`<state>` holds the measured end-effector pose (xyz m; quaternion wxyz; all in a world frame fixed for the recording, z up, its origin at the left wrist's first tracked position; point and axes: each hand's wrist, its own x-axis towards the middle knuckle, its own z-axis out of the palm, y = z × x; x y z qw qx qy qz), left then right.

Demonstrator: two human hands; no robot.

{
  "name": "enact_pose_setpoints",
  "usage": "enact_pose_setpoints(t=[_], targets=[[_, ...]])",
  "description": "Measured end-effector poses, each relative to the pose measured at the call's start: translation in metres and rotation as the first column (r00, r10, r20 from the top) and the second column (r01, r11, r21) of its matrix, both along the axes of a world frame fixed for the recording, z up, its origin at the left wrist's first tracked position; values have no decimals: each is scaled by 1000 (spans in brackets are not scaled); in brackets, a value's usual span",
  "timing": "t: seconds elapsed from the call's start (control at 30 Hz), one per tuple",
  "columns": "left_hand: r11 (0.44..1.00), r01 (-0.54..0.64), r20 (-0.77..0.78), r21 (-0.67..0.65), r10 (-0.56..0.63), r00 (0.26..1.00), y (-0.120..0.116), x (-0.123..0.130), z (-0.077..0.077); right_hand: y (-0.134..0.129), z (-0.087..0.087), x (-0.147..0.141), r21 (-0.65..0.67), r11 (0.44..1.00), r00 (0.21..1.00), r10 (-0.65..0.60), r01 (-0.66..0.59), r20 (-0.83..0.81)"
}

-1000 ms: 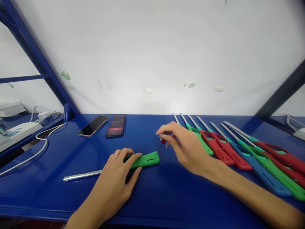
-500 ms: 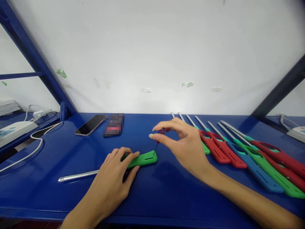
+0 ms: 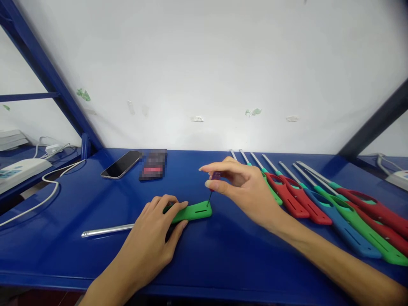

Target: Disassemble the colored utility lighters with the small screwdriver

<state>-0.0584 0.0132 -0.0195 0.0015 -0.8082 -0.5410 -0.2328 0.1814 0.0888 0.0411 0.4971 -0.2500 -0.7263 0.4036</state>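
A green long-necked lighter (image 3: 194,213) lies flat on the blue table, its metal tube pointing left. My left hand (image 3: 156,233) is closed around the middle of it, fingers on the far side and thumb on the near side, hiding the trigger area. Between thumb and fingertips, my right hand (image 3: 245,191) pinches the small purple handle of a screwdriver (image 3: 216,176). The thin dark shaft slants down, and its tip meets the small hole near the end of the green handle.
Several more lighters, among them a red one (image 3: 293,199) and a blue one (image 3: 344,225), lie in a row on the right. A phone (image 3: 121,165) and a dark blurred-out item (image 3: 153,165) are at the back left. A white cable (image 3: 52,182) crosses the left side.
The fingers of my right hand have shifted around the screwdriver's handle, the index finger now straighter. The screwdriver's tip stays at the hole, and my left hand keeps its hold.
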Motion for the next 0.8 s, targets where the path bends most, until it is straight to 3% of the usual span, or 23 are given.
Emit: enact_pose_setpoints(t=[0.13,0.3,0.4,0.5,0.6,0.8], targets=[[1000,0,-6,-9,0,1000,-1,0,1,-3,2,3,63,997,998,34,-37,57],[1000,3,-6,-9,-3,1000,-2,-1,1,-6,-2,-2,259,956,985,-159,139,60],[1000,5,-9,-11,-5,1000,-2,-1,1,-3,-2,-1,157,975,987,-157,158,-17],[1000,2,-10,-13,-2,1000,-1,-1,1,1,2,4,44,999,999,-26,25,22],[1000,2,-6,-11,-2,1000,-1,0,2,0,5,7,34,998,994,58,-61,93],[1000,0,-5,0,0,1000,-1,0,2,-9,4,-1,54,998,999,-24,23,26]])
